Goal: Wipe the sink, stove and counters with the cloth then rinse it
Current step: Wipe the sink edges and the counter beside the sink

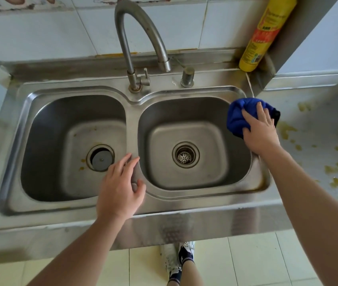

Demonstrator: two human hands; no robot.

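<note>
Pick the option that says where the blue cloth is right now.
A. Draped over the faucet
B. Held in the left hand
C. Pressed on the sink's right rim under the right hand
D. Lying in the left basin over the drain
C: the right hand presses the blue cloth flat-fingered onto the sink's right rim; the left hand rests, empty, on the divider between the basins.

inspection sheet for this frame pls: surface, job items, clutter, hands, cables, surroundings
Surface: steel double sink, yellowish stains in left basin; counter at right spattered with yellow-brown spots.
Job's things: blue cloth bunched on the sink's right rim.
Clutter: yellow bottle in the back corner.
Hands: right hand presses on the cloth; left hand rests on the divider, holds nothing.
Cables: nothing seen.
Surroundings: faucet, no water seen running; tiled wall; tiled floor.
</note>
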